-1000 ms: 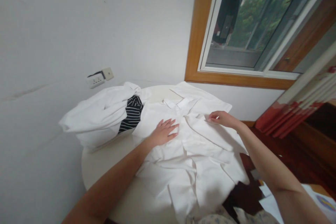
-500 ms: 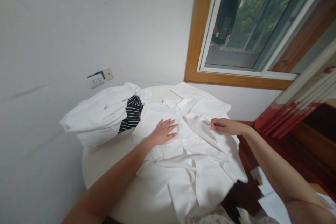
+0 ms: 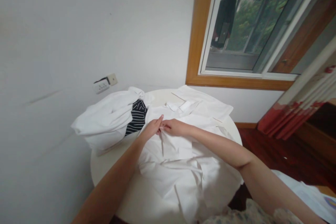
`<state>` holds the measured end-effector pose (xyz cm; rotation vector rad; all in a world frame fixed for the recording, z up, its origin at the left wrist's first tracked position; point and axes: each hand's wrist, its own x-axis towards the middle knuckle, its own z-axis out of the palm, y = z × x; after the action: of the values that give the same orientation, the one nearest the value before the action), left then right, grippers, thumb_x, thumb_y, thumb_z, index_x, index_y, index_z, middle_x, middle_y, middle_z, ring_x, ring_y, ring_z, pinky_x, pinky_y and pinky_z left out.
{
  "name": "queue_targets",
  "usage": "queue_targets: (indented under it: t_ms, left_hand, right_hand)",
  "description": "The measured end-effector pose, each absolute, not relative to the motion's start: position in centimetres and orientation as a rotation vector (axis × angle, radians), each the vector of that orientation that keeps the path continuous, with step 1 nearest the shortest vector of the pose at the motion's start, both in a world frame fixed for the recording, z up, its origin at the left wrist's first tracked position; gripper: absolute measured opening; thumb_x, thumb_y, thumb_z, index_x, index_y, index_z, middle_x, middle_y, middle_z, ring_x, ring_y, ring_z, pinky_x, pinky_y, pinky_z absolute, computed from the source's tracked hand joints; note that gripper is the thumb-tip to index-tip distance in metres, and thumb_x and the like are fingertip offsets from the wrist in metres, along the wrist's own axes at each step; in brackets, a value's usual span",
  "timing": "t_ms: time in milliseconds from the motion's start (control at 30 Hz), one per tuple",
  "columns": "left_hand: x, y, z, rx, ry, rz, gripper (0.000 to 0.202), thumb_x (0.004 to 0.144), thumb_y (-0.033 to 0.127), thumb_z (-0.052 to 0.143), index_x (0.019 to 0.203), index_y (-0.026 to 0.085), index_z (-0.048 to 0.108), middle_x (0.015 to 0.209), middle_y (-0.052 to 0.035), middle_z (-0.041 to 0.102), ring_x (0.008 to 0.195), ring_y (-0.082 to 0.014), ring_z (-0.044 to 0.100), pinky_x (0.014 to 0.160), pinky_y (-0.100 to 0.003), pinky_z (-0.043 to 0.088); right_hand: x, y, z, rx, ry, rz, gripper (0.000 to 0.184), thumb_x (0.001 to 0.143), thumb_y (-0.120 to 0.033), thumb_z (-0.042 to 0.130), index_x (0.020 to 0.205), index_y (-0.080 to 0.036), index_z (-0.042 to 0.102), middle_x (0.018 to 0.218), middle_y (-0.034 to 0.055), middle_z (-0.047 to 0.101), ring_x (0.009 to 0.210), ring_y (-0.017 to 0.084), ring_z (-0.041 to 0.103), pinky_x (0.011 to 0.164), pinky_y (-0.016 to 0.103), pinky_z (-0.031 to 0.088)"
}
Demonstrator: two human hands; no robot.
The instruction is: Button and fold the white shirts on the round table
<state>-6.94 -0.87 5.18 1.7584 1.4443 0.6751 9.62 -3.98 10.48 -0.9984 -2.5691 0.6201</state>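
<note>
A white collared shirt (image 3: 181, 147) lies spread over a round white table, its lower part wrinkled and its collar toward the wall. My right hand (image 3: 172, 126) reaches across the shirt and pinches a fold of its cloth. Right beside it, with the fingertips meeting, my left hand (image 3: 154, 127) is closed at the same fold, thumb pointing up. Some of the left fingers are hidden behind the cloth and the other hand.
Left on the table (image 3: 102, 161) sits a white cloth bundle (image 3: 105, 117) with a black-and-white striped piece (image 3: 136, 117). Behind are a wall socket (image 3: 102, 85) and a wood-framed window (image 3: 193, 59). A red and cream curtain (image 3: 278, 119) hangs at right.
My right hand has moved left across the shirt, carrying a fold of cloth to my left hand. The left hand has gone from lying flat to closing on the cloth.
</note>
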Motion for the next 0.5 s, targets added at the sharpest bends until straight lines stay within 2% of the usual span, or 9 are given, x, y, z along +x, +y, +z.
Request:
queue_targets:
  t_ms: [100,167,233,333,500]
  left_hand:
    - [-7.3,-1.0,5.3,1.703,1.465,0.557,0.072,0.084,0.073,0.024,0.074,0.015,0.064,0.057,-0.0041,0.062,0.052,-0.0164,0.059,0.048,-0.024,0.046]
    - [-7.3,-1.1,5.1,1.761,1.461,0.578,0.065,0.082,0.073,0.032,0.082,0.016,0.065,0.064,-0.0031,0.064,0.056,-0.0160,0.061,0.046,-0.022,0.044]
    - [-7.1,-1.4,4.8,1.862,1.439,0.631,0.054,0.080,0.067,0.044,0.093,0.019,0.064,0.073,-0.0018,0.066,0.061,-0.0151,0.061,0.046,-0.021,0.043]
    - [-7.0,-1.7,4.8,1.937,1.424,0.597,0.038,0.080,0.052,0.054,0.097,0.019,0.063,0.081,-0.0023,0.067,0.062,-0.0137,0.061,0.048,-0.019,0.043]
    - [-7.0,-1.9,5.4,1.843,1.459,0.423,0.022,0.078,0.036,0.056,0.085,0.016,0.063,0.081,-0.0045,0.067,0.063,-0.0152,0.064,0.047,-0.019,0.045]
  right_hand:
    - [10.6,-2.5,10.4,-0.940,-2.650,0.710,0.020,0.092,-0.019,0.047,0.092,-0.018,0.067,0.092,0.0031,0.071,0.081,0.014,0.063,0.076,0.022,0.043]
    - [13.2,-0.5,10.9,-1.142,-2.569,0.722,0.024,0.094,-0.024,0.045,0.100,-0.017,0.067,0.089,0.0034,0.072,0.079,0.014,0.065,0.074,0.022,0.044]
    - [16.7,1.9,11.3,-1.429,-2.437,0.506,0.029,0.095,-0.023,0.042,0.112,-0.018,0.064,0.099,0.0048,0.072,0.085,0.014,0.066,0.076,0.022,0.045]
    - [21.6,5.2,10.8,-1.864,-2.357,-0.030,0.033,0.091,-0.017,0.042,0.114,-0.020,0.065,0.118,0.0087,0.066,0.107,0.021,0.060,0.086,0.028,0.044]
    - [25.4,7.6,8.5,-1.902,-2.599,-0.226,0.042,0.084,-0.011,0.046,0.119,-0.026,0.064,0.120,0.0066,0.065,0.116,0.022,0.052,0.094,0.032,0.038]
